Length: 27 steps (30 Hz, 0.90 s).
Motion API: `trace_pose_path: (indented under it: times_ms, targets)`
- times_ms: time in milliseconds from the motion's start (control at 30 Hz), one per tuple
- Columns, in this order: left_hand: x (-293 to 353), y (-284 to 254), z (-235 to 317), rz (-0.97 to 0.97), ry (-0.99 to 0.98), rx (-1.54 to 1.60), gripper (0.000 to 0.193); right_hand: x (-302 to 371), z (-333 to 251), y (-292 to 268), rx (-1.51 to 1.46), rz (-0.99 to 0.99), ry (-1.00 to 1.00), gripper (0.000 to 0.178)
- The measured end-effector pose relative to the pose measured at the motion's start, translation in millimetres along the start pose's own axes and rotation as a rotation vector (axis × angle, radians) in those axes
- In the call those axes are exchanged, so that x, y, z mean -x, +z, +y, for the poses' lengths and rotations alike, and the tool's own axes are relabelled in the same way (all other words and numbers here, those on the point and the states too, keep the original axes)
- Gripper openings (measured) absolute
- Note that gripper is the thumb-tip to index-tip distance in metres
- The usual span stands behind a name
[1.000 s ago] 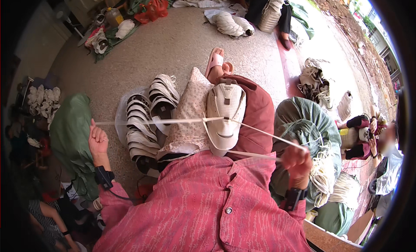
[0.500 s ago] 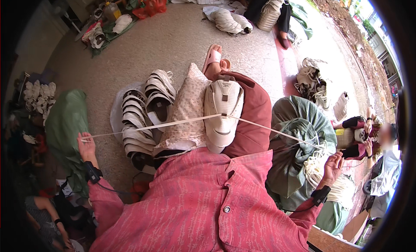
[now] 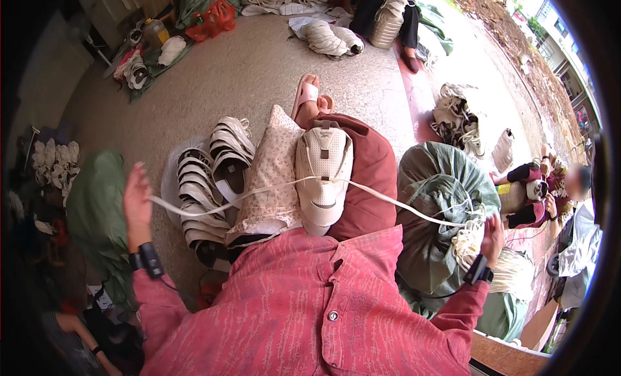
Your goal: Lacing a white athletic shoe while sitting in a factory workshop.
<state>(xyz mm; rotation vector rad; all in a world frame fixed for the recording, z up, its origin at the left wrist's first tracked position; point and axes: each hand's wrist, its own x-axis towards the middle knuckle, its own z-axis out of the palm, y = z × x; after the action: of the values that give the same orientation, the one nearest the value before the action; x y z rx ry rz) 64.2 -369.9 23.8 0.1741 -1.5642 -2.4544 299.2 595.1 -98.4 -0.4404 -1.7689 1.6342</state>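
Observation:
A white perforated shoe upper [image 3: 325, 149] rests on my lap, toe part toward me. A flat white shoelace [image 3: 401, 206] passes through it crosswise and hangs slack to both sides. At the left, my left hand [image 3: 137, 198] is raised with fingers stretched upward, somewhat blurred; the lace's end stops at its inner edge. On the right, my right hand [image 3: 493, 240] is beside a bundle of white laces [image 3: 471, 246]; its fingers are smeared and partly turned away, so any grip on the lace is hidden.
Stacked shoe uppers [image 3: 202, 195] stand left of my lap, beside a patterned cushion [image 3: 262, 162]. Green sacks [image 3: 97, 214] flank me, one [image 3: 440, 188] under the laces. More uppers [image 3: 456, 120] lie on the floor. Another person [image 3: 537, 191] works at the right.
The lace was stretched taut between my hands; now it sags on both sides. My left hand has risen and moved slightly inward, and my right hand has come slightly inward too.

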Motion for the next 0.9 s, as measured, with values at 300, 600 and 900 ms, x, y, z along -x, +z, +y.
trace_pose_path:
  times_ms: [300,600,900]
  targets:
    - [47,305,-107,-0.987,0.254,-0.819,0.017,82,-118,398,0.338,-0.561,-0.014,0.011]
    - [53,328,-148,-1.010,0.325,-1.033,0.015,118,-121,442,0.434,-0.758,-0.044,0.015]
    - [47,327,-153,-1.094,0.213,-1.011,0.015,124,-104,445,0.226,-0.795,0.249,0.021]
